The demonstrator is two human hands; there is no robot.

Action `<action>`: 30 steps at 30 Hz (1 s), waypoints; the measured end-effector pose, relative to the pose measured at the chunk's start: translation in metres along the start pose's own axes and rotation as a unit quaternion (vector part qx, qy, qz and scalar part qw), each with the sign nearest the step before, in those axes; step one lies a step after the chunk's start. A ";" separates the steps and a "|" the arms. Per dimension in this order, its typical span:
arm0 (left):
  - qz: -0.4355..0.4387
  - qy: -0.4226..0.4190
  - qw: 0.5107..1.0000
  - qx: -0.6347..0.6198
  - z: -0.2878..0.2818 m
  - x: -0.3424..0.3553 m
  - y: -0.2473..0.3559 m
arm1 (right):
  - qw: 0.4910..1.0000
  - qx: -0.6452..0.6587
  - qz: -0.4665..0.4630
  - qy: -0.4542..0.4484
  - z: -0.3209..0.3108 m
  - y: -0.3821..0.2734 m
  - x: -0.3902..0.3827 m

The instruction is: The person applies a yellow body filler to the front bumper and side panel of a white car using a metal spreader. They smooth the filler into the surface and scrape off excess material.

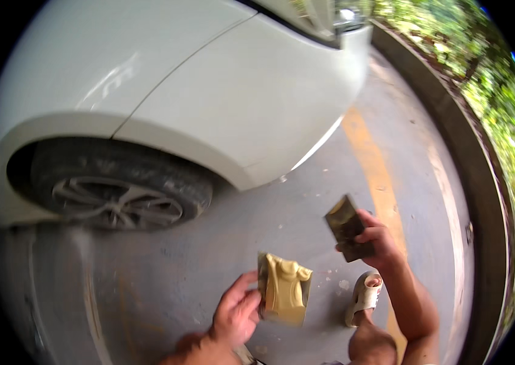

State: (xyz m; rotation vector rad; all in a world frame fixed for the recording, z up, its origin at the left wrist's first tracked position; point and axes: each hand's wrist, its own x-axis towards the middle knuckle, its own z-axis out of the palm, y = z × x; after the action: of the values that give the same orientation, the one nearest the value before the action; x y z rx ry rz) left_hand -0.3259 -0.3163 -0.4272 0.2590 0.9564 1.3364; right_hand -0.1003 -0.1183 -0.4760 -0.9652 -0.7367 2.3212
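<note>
In my left hand [238, 311] is a flat, thin metal plate [262, 274], gripped by its left edge with the thumb and fingers. Thick yellow putty [286, 292] covers most of its face in raised ridges. My right hand [381, 241] is closed around a dark, rectangular putty spreader [348, 226], raised and tilted to the right of the plate. A small smear of yellow shows near the spreader's upper end. The two tools are apart from each other, and neither touches the car.
A white car's bumper [269, 103] and its front or rear wheel [117, 198] fill the upper left. Grey floor with a yellow stripe [374, 164] runs beneath. My foot in a light slipper [364, 298] stands below right. A low wall [452, 115] borders green plants [488, 91].
</note>
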 end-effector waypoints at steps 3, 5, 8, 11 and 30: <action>0.065 -0.071 0.995 0.009 0.045 0.016 0.003 | 0.993 -0.074 0.084 -0.033 -0.020 -0.050 0.021; 0.114 -0.080 0.990 0.002 0.068 0.025 0.004 | 0.991 -0.099 0.072 -0.058 -0.028 -0.074 0.041; 0.197 -0.040 0.980 -0.007 0.089 0.022 0.014 | 0.985 -0.079 0.093 -0.122 -0.024 -0.067 0.071; 0.255 0.006 0.967 0.000 0.100 0.015 0.022 | 0.980 0.039 0.096 -0.171 -0.011 -0.005 0.090; 0.200 0.349 0.888 -0.223 0.122 -0.165 0.115 | 0.966 0.005 0.126 -0.224 0.251 -0.066 -0.064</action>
State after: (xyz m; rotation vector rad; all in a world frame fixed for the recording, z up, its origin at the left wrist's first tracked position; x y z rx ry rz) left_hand -0.3092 -0.3910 -0.2055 -0.4378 1.1799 2.0580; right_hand -0.2328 -0.1822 -0.2535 -0.5533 -0.8109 2.8097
